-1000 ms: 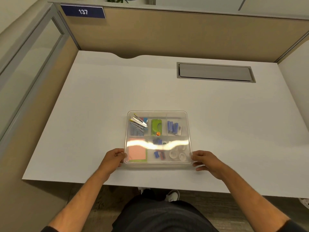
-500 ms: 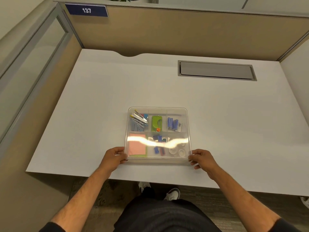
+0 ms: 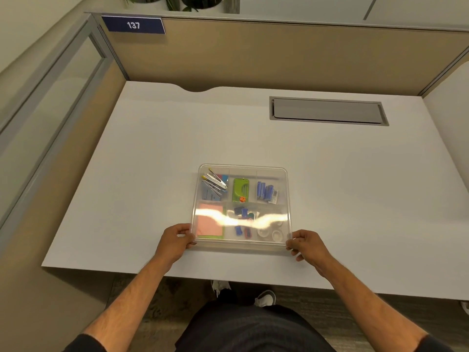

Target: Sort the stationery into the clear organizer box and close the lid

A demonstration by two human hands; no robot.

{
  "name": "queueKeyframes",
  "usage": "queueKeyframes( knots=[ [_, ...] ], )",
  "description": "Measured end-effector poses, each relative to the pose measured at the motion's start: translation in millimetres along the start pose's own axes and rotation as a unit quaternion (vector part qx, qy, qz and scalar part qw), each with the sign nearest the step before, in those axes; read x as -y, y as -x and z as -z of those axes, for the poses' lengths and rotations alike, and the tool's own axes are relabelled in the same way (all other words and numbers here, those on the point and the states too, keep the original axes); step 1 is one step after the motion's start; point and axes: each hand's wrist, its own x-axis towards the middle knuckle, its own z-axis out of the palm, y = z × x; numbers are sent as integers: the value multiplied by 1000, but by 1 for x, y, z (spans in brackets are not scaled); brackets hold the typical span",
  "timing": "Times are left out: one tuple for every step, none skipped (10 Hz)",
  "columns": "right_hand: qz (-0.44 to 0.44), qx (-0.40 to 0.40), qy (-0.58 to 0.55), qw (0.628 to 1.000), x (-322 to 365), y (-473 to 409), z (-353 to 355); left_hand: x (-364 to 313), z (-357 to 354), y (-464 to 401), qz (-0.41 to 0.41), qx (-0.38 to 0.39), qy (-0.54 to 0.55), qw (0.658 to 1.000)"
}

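Lid on organizer box (image 3: 242, 207), near-centre of white desk (image 3: 152, 148).
I see L hand (image 3: 175, 240) fingers curled on near-left corner, R hand (image 3: 308, 246) pinching near-right corner; stationery sits in compartments.

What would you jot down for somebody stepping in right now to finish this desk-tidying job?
Left hand: grips the near-left corner of the clear plastic organizer box.
Right hand: grips the near-right corner.
Box: rests on the white desk near its front edge, with the clear flat lid lying on top.
Done: stationery sits in compartments, including the pink sticky-note pad near left, the green plastic tool far middle and the blue clips far right. No loose items show on the desk.
Left: I cannot tell if the lid is snapped shut; press the corners to check.
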Motion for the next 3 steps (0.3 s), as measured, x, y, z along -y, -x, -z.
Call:
queueKeyframes(
  knots=[
    [10,6,8,1000,-6,2,1,-1,3,-1,-14,-7,-29,999],
    [26,-12,50,998,-3,2,1,-6,2,1,-43,-27,-80,995],
    [98,-107,140,980,5,-5,6,-20,2,-1,-111,-73,-132,982]
  ],
)
